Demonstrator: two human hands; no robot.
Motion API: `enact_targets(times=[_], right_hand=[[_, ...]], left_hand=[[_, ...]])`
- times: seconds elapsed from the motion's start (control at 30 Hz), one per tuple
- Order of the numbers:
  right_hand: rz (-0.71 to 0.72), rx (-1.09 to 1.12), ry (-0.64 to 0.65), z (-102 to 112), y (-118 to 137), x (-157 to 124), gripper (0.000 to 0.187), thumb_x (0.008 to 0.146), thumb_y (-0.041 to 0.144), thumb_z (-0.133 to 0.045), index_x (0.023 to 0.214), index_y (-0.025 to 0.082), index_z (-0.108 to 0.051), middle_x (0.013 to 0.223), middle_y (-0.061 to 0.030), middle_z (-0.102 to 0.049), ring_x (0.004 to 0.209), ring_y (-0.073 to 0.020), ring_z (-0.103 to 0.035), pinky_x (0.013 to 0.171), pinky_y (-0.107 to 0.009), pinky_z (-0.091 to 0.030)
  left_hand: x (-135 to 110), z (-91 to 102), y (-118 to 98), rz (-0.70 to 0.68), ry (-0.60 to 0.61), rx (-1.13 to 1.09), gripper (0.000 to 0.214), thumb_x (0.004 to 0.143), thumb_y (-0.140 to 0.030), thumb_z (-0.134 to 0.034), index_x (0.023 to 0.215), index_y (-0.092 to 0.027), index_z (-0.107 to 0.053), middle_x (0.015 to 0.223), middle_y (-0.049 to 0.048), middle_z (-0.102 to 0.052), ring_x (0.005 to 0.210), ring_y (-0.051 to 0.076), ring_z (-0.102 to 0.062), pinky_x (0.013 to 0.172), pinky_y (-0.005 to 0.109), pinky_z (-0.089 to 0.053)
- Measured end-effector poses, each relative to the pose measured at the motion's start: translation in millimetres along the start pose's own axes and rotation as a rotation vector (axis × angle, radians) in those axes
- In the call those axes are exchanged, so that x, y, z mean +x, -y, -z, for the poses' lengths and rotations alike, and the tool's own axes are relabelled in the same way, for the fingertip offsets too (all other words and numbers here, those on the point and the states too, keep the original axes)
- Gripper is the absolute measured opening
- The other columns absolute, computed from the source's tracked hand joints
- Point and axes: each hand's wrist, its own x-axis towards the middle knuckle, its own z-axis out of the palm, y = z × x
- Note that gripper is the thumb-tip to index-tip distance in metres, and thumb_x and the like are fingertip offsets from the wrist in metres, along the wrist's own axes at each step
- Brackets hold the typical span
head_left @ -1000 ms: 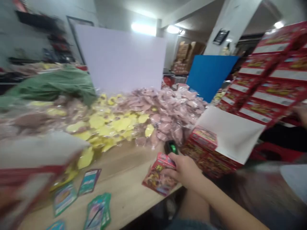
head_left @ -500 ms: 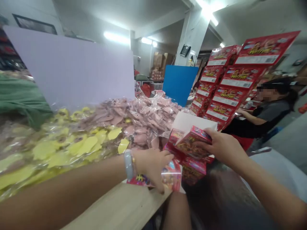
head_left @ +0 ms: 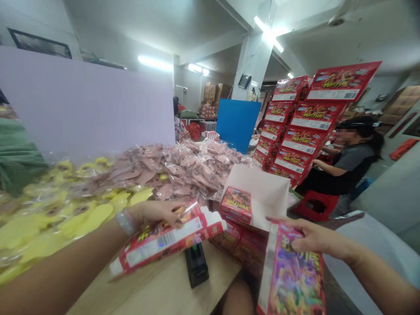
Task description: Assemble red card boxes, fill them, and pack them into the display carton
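Note:
My left hand (head_left: 155, 215) grips a red printed carton (head_left: 170, 243), which is tilted, with a white barcode panel and open end flaps. In my right hand (head_left: 310, 236) is another red printed carton (head_left: 295, 280), hanging downward with its colourful face toward me; it looks flat, but I cannot tell for sure. Between the hands stands a larger box with a raised white flap (head_left: 271, 190). A small red box (head_left: 236, 204) lies in it, above more red boxes (head_left: 251, 249). Beneath the left carton, a black stapler-like tool (head_left: 197, 267) rests on the wooden board (head_left: 157, 288).
Bagged pink pieces (head_left: 183, 166) and bagged yellow pieces (head_left: 72, 218) are heaped at the left and centre. Behind stand a lilac panel (head_left: 88, 100) and a blue panel (head_left: 236, 124). Stacked red display boxes (head_left: 302, 138) rise at right, beside a seated person (head_left: 351, 157).
My right hand has let go of the small red box, now in the white-flapped box, and holds a larger carton lower down. My left hand has lifted a carton leftward, uncovering the black tool.

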Motion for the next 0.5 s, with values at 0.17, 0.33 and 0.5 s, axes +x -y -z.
enact_targets(times=[0.17, 0.33, 0.5], right_hand=[[-0.027, -0.441, -0.134, -35, -10, 44, 0.037, 0.056, 0.046, -0.072, 0.078, 0.017, -0.064, 0.125, -0.0119, -0.05, 0.112, -0.0314, -0.046, 0.092, -0.034, -0.036], [0.008, -0.433, -0.21, -67, -14, 54, 0.026, 0.063, 0.038, -0.068, 0.079, 0.018, -0.063, 0.076, -0.0007, -0.062, 0.071, -0.0183, -0.056, 0.064, -0.023, -0.04], [0.002, -0.476, -0.211, -82, -4, 37, 0.031, 0.06, 0.039, -0.071, 0.082, 0.019, -0.063, 0.083, -0.0025, -0.061, 0.075, -0.0184, -0.054, 0.066, -0.023, -0.038]], left_hand=[[-11, -57.6, 49, 0.155, 0.017, 0.451, 0.102, 0.045, -0.031, -0.07, 0.135, -0.023, -0.024, 0.111, 0.0062, -0.058, 0.094, 0.027, -0.057, 0.08, 0.035, -0.048], [-13, -108.5, 75, 0.183, -0.016, 0.921, 0.099, 0.042, -0.031, -0.074, 0.132, -0.016, -0.035, 0.124, 0.0163, -0.047, 0.111, 0.036, -0.047, 0.095, 0.046, -0.037], [40, -100.4, -1, -0.33, -0.361, 1.021, 0.049, 0.08, -0.029, -0.055, 0.125, -0.023, -0.039, 0.128, 0.0081, -0.045, 0.117, 0.023, -0.042, 0.098, 0.037, -0.035]])
